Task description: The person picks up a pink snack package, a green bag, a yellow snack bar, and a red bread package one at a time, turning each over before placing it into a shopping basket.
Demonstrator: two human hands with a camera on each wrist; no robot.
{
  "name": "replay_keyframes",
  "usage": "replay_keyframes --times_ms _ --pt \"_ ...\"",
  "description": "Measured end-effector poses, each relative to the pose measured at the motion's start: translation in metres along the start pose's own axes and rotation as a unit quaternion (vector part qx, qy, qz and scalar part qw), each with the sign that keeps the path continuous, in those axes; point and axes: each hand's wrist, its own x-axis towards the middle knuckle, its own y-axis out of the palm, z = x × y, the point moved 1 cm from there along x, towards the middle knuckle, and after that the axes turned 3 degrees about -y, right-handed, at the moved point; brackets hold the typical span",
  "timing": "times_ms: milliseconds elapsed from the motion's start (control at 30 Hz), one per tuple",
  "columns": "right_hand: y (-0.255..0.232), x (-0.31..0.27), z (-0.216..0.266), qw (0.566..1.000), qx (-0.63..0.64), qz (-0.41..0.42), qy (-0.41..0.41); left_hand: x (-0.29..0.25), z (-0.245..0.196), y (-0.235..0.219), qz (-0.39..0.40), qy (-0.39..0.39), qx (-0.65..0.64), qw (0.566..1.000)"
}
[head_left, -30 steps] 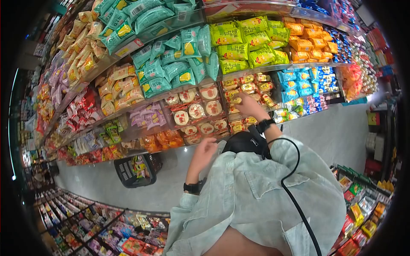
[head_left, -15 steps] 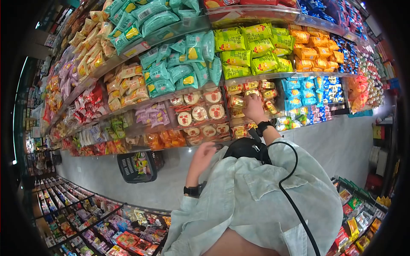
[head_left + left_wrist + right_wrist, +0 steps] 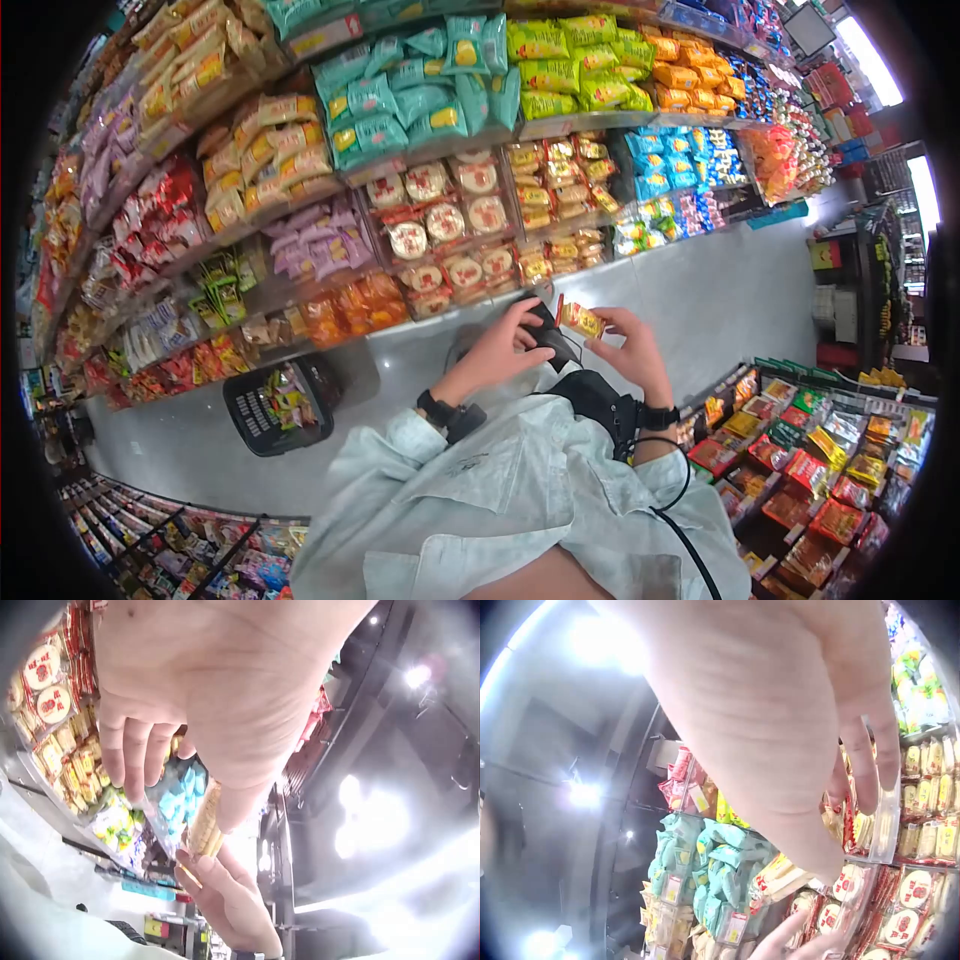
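Observation:
In front of the body, my right hand pinches a small yellow snack packet with red edges between thumb and fingers. The right wrist view shows pale oblong biscuits through the wrapper of that packet. My left hand is just left of it in the head view, fingers loosely bent and thumb held apart, with nothing in them. Beyond both hands, the shelf bin of matching yellow packets adjoins a bin of round white crackers in red-printed wrappers.
Teal bags, green bags and blue packets fill neighbouring bins. A black shopping basket with several snacks stands on the grey floor to the left. Another snack rack stands at the right. A black cable hangs by the right arm.
My right hand has come back from the yellow-packet bin, holding one packet in front of the body. My left hand has moved right and forward toward it, and the head view has shifted.

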Motion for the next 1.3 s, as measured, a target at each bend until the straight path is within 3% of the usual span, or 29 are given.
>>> replay_keyframes --times_ms 200,300,467,767,800,833,933,1033,1300 --pt "0.02 -0.087 0.027 0.999 0.025 0.001 0.027 -0.032 -0.02 0.039 0.103 0.022 0.012 0.994" --pt "0.03 -0.118 0.024 0.999 0.029 -0.001 0.02 -0.06 -0.02 0.051 0.056 0.076 0.107 0.99" --pt "0.042 -0.159 0.019 0.996 0.043 0.057 -0.057 -0.124 -0.005 0.076 0.002 0.062 0.109 0.992" --pt "0.093 -0.253 -0.022 0.952 0.195 0.23 -0.048 -0.262 0.035 0.164 -0.192 -0.009 0.051 0.98" --pt "0.101 -0.262 -0.019 0.946 0.199 0.252 -0.034 -0.284 0.06 0.166 -0.216 -0.035 0.018 0.976" --pt "0.107 -0.267 -0.012 0.941 0.2 0.26 -0.082 -0.302 0.073 0.176 -0.24 -0.052 -0.022 0.969" --pt "0.135 -0.28 -0.013 0.918 0.227 0.308 -0.103 -0.349 0.058 0.179 -0.324 -0.043 -0.006 0.945" --pt "0.15 -0.284 0.012 0.899 0.181 0.386 -0.098 -0.393 0.053 0.191 -0.345 -0.051 -0.022 0.937" --pt "0.205 -0.298 0.073 0.873 0.115 0.444 -0.166 -0.469 0.082 0.196 -0.425 0.034 -0.066 0.902"
